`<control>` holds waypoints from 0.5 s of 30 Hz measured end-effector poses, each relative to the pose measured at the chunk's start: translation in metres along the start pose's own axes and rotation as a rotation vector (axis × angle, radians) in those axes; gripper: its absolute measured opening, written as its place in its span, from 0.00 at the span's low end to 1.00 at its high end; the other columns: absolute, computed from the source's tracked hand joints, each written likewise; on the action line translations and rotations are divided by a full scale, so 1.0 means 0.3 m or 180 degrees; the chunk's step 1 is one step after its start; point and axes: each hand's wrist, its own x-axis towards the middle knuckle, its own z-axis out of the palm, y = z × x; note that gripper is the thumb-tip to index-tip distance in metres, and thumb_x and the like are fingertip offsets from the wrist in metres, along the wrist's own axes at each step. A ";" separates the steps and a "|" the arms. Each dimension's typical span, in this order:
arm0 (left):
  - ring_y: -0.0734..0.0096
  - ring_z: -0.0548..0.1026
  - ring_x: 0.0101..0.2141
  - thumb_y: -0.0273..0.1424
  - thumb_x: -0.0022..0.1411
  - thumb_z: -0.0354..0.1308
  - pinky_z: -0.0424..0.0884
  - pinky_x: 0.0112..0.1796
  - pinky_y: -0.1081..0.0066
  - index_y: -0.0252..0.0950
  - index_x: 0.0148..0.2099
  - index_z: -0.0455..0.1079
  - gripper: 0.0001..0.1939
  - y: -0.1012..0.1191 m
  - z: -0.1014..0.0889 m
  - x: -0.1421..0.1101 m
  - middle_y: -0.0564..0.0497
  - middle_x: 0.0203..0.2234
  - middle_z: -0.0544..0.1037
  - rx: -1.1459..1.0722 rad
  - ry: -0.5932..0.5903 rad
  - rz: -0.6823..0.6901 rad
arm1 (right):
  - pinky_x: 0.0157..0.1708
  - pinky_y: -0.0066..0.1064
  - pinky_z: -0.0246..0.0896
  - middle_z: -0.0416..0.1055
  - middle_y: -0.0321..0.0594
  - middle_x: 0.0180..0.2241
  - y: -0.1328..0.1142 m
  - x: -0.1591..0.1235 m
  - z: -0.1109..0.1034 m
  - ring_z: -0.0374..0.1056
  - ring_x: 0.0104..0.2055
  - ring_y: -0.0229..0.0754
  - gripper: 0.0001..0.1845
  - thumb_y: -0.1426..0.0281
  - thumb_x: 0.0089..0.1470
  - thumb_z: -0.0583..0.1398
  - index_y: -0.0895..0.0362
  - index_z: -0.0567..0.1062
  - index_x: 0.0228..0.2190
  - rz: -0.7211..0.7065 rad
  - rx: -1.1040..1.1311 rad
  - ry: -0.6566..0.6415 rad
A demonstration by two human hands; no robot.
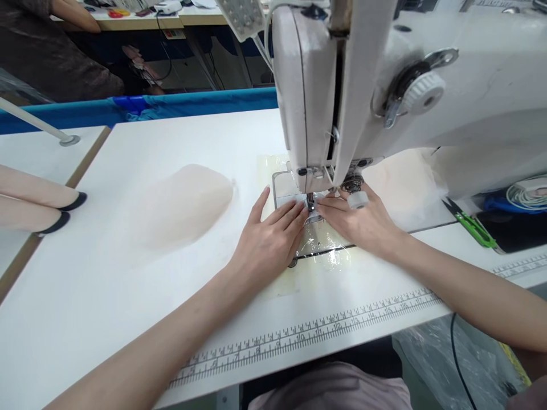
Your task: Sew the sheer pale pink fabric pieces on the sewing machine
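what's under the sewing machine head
The presser foot is there, between the left hand and right hand, above a plate. The hands cover whatever lies directly beneath them, so that can't be seen.

Left hand [268, 242] — beside presser foot [310, 203]

White worktable [85, 273], ruler scale [299, 339] along near edge; blue cloth [213, 101] beyond; farther back, pale-edged bench [205, 20] over greyish floor [187, 77].

A sewing machine [363, 108] and ruler-edged worktable [106, 188] suggest a sewing workshop.
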 end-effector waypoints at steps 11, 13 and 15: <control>0.61 0.77 0.29 0.43 0.66 0.52 0.68 0.37 0.55 0.32 0.43 0.74 0.19 -0.003 -0.063 -0.009 0.47 0.30 0.81 0.0713 0.0278 0.0097 | 0.49 0.38 0.59 0.79 0.34 0.35 -0.008 -0.005 -0.034 0.69 0.42 0.41 0.18 0.85 0.52 0.52 0.56 0.78 0.34 -0.0256 -0.0623 0.0544; 0.67 0.73 0.22 0.38 0.65 0.56 0.64 0.30 0.60 0.34 0.36 0.74 0.12 -0.003 -0.077 -0.005 0.53 0.21 0.77 0.0715 0.0499 0.0194 | 0.43 0.35 0.61 0.79 0.34 0.33 -0.020 -0.006 -0.054 0.69 0.37 0.40 0.17 0.85 0.52 0.53 0.57 0.78 0.29 -0.0247 -0.0583 0.0672; 0.66 0.76 0.29 0.31 0.65 0.56 0.66 0.34 0.61 0.34 0.39 0.73 0.07 -0.007 -0.076 0.001 0.51 0.27 0.79 0.0455 0.0518 0.0217 | 0.35 0.32 0.60 0.79 0.34 0.33 -0.038 -0.008 -0.068 0.68 0.31 0.38 0.16 0.85 0.52 0.53 0.58 0.77 0.25 -0.0245 -0.0492 0.0739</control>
